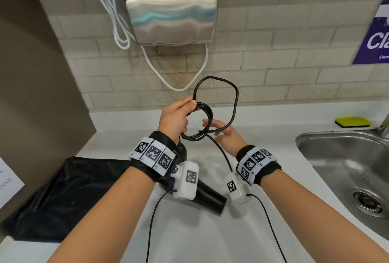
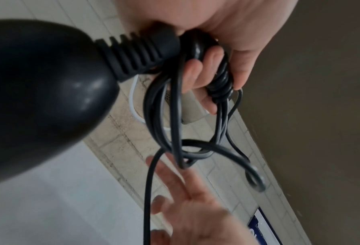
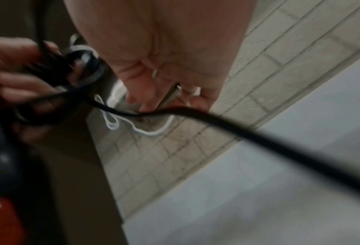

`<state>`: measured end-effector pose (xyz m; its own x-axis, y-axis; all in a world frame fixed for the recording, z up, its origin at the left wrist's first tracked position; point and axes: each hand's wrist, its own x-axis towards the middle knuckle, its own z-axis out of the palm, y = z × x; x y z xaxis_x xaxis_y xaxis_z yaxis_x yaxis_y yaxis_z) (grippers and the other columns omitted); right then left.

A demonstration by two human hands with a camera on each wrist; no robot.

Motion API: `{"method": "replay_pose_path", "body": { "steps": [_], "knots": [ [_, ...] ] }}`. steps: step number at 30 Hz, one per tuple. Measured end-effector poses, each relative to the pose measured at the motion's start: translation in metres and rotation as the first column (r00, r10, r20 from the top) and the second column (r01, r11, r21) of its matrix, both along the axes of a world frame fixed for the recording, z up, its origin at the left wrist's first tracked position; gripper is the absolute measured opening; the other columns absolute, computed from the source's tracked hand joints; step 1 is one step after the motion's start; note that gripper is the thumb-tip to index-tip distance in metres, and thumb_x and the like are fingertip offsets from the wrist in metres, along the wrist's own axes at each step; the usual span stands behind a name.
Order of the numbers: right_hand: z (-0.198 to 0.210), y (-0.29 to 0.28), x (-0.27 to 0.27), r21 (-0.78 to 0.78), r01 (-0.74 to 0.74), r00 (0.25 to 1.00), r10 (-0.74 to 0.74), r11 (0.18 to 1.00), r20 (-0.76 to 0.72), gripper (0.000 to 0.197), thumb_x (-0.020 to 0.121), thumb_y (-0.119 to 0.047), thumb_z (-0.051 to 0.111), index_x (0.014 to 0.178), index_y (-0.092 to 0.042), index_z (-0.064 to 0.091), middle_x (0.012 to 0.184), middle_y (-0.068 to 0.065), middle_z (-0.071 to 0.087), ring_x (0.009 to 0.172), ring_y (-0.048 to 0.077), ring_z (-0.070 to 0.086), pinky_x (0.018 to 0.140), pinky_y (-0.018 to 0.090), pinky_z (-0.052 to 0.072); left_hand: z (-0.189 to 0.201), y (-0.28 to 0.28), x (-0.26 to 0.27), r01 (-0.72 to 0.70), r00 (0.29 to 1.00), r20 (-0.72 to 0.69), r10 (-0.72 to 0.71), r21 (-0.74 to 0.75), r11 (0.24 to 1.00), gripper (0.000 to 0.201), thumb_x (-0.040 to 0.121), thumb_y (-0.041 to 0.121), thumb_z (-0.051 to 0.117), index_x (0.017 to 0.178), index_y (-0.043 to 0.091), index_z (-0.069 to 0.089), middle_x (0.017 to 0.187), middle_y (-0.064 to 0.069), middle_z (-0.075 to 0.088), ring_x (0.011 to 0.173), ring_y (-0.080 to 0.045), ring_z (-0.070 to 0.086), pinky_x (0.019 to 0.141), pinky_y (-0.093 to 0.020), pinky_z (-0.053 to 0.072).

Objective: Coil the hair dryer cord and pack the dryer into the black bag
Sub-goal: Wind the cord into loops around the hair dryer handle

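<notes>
The left hand (image 1: 175, 118) holds a bundle of finished loops of the black cord (image 1: 216, 102), its grip curled tight round the gathered strands; the left wrist view shows fingers (image 2: 192, 73) wrapped round them just beside the ribbed strain relief of the hair dryer (image 2: 38, 92), which hangs below that hand, above the worktop (image 1: 189, 231). The right hand (image 1: 226, 136) sits just right of the bundle, its grip loose and fingers extended, the cord draped over them and not pinched. To coil well, I judge the right hand should feed each new turn to match those already held, letting the cord roll so that it lies without a twist, while the left hand takes each turn in without loosening; one big loop stands up above the bundle and needs drawing in. A long tail runs from the bundle down toward the near edge, so much coiling is left. The black bag (image 1: 63, 199) lies flat on the worktop, left of the dryer, not yet opened. Right of the dryer, well apart, are a steel sink (image 1: 336, 157) and a yellow sponge (image 1: 353, 121); the trailing cord could slide toward the basin.
</notes>
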<state>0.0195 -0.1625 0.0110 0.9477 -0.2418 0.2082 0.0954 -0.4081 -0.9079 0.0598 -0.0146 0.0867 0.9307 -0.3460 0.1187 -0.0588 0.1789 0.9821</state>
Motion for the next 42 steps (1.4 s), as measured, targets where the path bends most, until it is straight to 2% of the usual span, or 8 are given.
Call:
{"method": "replay_pose_path", "body": {
  "steps": [5,11,15,20,24,33,37,42],
  "knots": [
    [0.003,0.013,0.003,-0.009,-0.118,0.993,0.118,0.993,0.017,0.030,0.088,0.004,0.050,0.097,-0.021,0.064,0.088,-0.004,0.062,0.071,0.016,0.047,0.069,0.015,0.039,0.001,0.003,-0.002,0.019,1.000,0.017,-0.020,0.023,1.000,0.025,0.091,0.015,0.057,0.115,0.015,0.064,0.077,0.000,0.066,0.035,-0.004,0.023,0.038,-0.017,0.021],
    [-0.032,-0.025,0.013,0.004,0.342,0.913,-0.331,0.940,-0.240,0.010,0.093,-0.007,0.044,0.093,-0.007,0.054,0.060,0.004,0.049,0.045,0.018,0.049,0.049,0.027,0.054,0.004,0.008,-0.008,0.023,1.000,0.014,-0.024,0.047,0.999,0.013,0.091,0.015,0.056,0.094,0.014,0.068,0.074,-0.004,0.067,0.034,-0.005,0.024,0.036,-0.016,0.021],
    [-0.056,-0.056,0.000,0.070,0.546,0.783,-0.479,0.835,-0.398,0.022,0.095,-0.010,0.041,0.113,-0.005,0.053,0.085,0.012,0.057,0.040,0.017,0.057,0.051,0.023,0.053,0.003,0.008,-0.009,0.021,0.999,0.039,-0.025,0.085,0.996,0.014,0.090,0.017,0.057,0.083,0.019,0.069,0.067,0.001,0.068,0.034,-0.006,0.024,0.036,-0.017,0.021],
    [-0.026,-0.046,0.001,-0.088,0.530,0.839,-0.537,0.843,-0.089,0.025,0.093,-0.008,0.044,0.111,-0.001,0.058,0.104,0.018,0.062,0.084,0.025,0.055,0.083,0.044,0.053,0.005,0.002,-0.013,-0.007,0.993,0.115,-0.007,0.120,0.993,0.019,0.091,0.012,0.056,0.102,0.001,0.066,0.074,-0.005,0.065,0.030,0.001,0.038,0.051,-0.018,0.045],
    [0.030,-0.008,-0.006,0.095,0.360,0.894,-0.373,0.928,0.248,0.030,0.099,-0.012,0.032,0.119,-0.007,0.055,0.091,-0.004,0.056,0.080,0.006,0.053,0.066,0.012,0.044,0.006,-0.002,-0.017,-0.021,0.985,0.172,-0.013,0.194,0.981,0.013,0.090,0.014,0.057,0.097,0.008,0.067,0.075,-0.004,0.064,0.031,0.004,0.043,0.086,-0.053,0.042],
    [0.041,0.020,-0.013,0.082,0.187,0.920,-0.204,0.979,0.333,0.027,0.084,-0.001,0.060,0.067,-0.022,0.053,0.070,-0.005,0.056,0.061,-0.003,0.049,0.063,0.015,0.041,0.002,0.001,-0.003,-0.048,0.997,0.068,0.039,0.124,0.991,0.022,0.090,0.017,0.056,0.103,0.004,0.069,0.075,-0.005,0.066,0.031,-0.002,0.032,0.037,-0.013,0.028],
    [0.033,0.027,-0.015,0.042,0.166,0.940,-0.170,0.985,0.295,0.033,0.078,0.003,0.066,0.061,-0.021,0.049,0.070,0.006,0.057,0.055,-0.002,0.052,0.060,0.019,0.047,0.003,0.000,-0.003,-0.014,0.995,0.105,0.001,0.119,0.993,0.017,0.091,0.012,0.056,0.102,0.007,0.067,0.076,-0.004,0.064,0.032,0.003,0.043,0.038,-0.006,0.031],
    [0.042,0.027,-0.022,-0.014,0.157,0.932,-0.144,0.987,0.334,0.049,0.081,0.010,0.055,0.117,-0.023,0.049,0.090,-0.012,0.052,0.052,0.002,0.057,0.060,0.016,0.051,0.003,0.000,-0.005,0.028,0.985,0.167,-0.051,0.136,0.990,0.026,0.092,0.012,0.054,0.115,0.008,0.064,0.083,-0.008,0.064,0.034,0.005,0.046,0.041,-0.002,0.032]
  ]
}}
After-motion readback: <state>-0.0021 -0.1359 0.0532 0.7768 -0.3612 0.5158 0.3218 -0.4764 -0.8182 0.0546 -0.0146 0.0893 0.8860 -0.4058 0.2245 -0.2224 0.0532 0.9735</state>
